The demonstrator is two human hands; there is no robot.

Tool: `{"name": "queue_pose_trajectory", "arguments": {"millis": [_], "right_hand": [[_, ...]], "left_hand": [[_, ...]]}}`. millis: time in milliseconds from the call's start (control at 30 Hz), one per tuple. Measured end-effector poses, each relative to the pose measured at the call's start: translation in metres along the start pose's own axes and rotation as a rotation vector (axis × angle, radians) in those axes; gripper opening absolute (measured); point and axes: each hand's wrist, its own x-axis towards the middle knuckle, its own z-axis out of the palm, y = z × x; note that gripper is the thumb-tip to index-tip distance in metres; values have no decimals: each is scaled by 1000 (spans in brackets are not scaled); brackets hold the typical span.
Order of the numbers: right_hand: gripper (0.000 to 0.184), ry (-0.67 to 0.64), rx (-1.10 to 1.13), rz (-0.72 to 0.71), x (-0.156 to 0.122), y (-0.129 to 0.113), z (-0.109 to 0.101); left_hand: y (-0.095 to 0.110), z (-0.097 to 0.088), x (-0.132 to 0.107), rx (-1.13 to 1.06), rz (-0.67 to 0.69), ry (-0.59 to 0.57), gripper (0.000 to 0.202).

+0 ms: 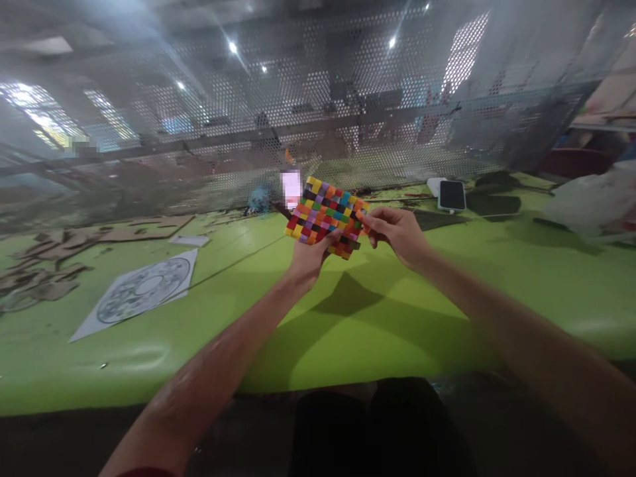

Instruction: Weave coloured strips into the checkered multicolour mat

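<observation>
A small woven mat (pixel 325 215) of many-coloured strips, in a checkered weave, is held up tilted above the green table. My left hand (pixel 311 257) is closed on its lower edge, with the thumb across the front and the other fingers hidden behind it. At the mat's right edge, my right hand (pixel 392 232) pinches an orange strip (pixel 364 220) between thumb and fingertips. The mat's shadow falls on the tabletop below.
The green table (pixel 427 338) runs across the view, backed by a perforated metal screen (pixel 223 126). Brown cardboard scraps (pixel 54 258) and a printed sheet (pixel 149 288) lie left. A phone (pixel 452 195) and a clear plastic bag (pixel 591 202) are at right.
</observation>
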Motion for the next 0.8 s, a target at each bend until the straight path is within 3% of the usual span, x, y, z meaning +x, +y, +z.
{"name": "queue_pose_trajectory", "arguments": {"millis": [233,500,800], "right_hand": [[40,-21,-157,-100,-6,-5,5],[44,-31,-198,-12,-5,-3,5],[41,-43,-254,-25,-5,0,5]], "left_hand": [[2,1,0,-18,25,-5,60],[1,2,-3,16,29,-38,55],[2,1,-2,2,-7,-39,49]]}}
